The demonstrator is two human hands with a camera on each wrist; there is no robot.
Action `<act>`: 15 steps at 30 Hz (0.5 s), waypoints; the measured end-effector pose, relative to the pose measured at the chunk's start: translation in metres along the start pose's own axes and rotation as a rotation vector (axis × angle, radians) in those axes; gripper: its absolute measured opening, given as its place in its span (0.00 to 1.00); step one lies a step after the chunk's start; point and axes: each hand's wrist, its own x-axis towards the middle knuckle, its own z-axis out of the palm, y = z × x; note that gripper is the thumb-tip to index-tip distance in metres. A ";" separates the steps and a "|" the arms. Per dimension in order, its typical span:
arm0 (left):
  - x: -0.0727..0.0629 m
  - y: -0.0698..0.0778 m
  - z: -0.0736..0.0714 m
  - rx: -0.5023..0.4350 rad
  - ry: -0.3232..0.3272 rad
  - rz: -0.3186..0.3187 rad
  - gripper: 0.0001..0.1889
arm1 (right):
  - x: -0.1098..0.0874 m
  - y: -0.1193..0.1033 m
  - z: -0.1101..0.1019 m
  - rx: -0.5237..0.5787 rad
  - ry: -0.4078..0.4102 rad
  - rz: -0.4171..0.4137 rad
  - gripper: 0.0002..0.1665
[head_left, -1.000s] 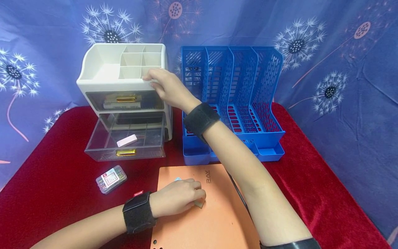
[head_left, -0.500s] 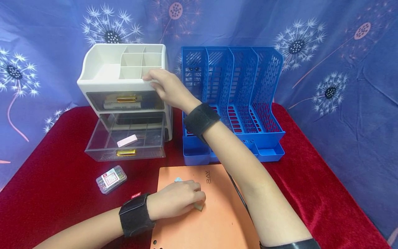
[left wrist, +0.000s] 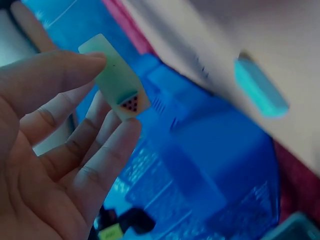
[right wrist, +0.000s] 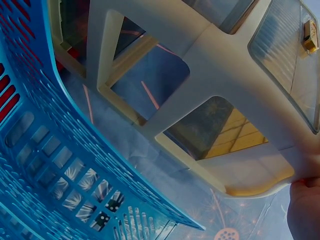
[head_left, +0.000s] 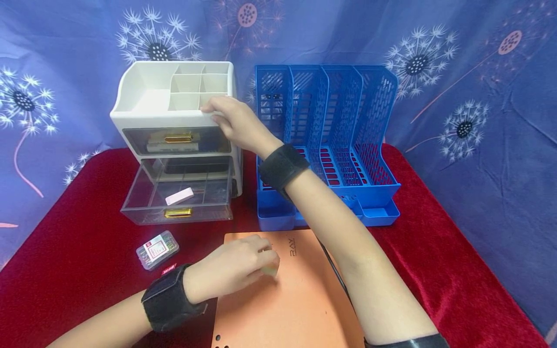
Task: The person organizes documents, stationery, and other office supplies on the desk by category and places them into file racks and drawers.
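My left hand point(head_left: 232, 266) is over the orange board point(head_left: 296, 309). It pinches a pale green-yellow eraser point(left wrist: 117, 75) with a small watermelon-like print between thumb and fingertips. Beyond it, a turquoise block point(left wrist: 260, 89) lies on the board in the left wrist view; the left hand hides it from the head view. At the back left, my right hand point(head_left: 237, 123) grips the front rim of the white drawer organizer point(head_left: 152, 118), fingers over the edge and thumb against the front. Its lower clear drawer point(head_left: 145, 212) is pulled out, with a pale pink block point(head_left: 179, 196) inside.
A blue file rack point(head_left: 322, 193) with upright dividers stands right of the organizer, partly behind the right forearm. A small clear box point(head_left: 157, 249) of assorted small items lies on the red cloth point(head_left: 87, 232) left of the board. A dark cable point(head_left: 335, 266) runs beside the board.
My left hand has moved left and slightly up with the eraser, which was low over the board before. The right hand keeps its place on the organizer.
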 end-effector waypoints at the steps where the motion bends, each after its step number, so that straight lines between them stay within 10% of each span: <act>1: 0.000 -0.001 -0.004 -0.001 0.007 -0.006 0.13 | 0.000 0.000 0.000 0.000 0.001 -0.001 0.12; 15: -0.010 -0.022 -0.049 0.012 0.149 -0.104 0.19 | 0.000 0.000 0.000 -0.007 0.000 -0.007 0.12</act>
